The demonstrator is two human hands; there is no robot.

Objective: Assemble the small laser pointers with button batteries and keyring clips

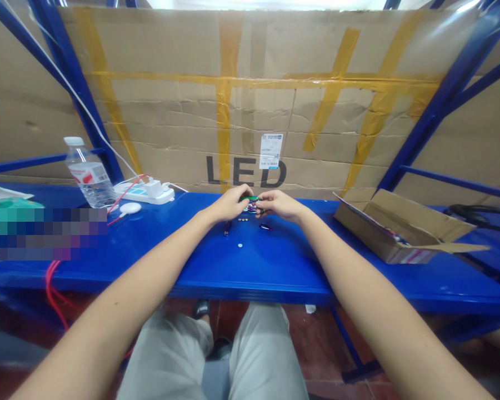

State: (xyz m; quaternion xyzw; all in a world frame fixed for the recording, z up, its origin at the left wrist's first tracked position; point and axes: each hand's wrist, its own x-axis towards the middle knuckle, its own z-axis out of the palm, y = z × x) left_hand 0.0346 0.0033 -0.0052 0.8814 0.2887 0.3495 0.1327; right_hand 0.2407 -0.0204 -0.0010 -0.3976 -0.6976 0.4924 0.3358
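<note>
Both my hands meet over the far middle of the blue bench (250,266). My left hand (230,204) and my right hand (277,204) have their fingers pinched together on a small green object (249,199) held between them, just above the bench. Below the hands lie a few small silver button-like pieces (244,220), a small dark purple part (266,226), a thin dark stick-shaped part (227,228) and a tiny white disc (240,244). What exactly the green object is I cannot make out.
An open cardboard box (400,233) sits on the bench at the right. At the left stand a water bottle (89,175), a white power strip (144,191) with red and white cables, and a white round puck (130,209). A taped cardboard sheet marked LED (250,111) backs the bench.
</note>
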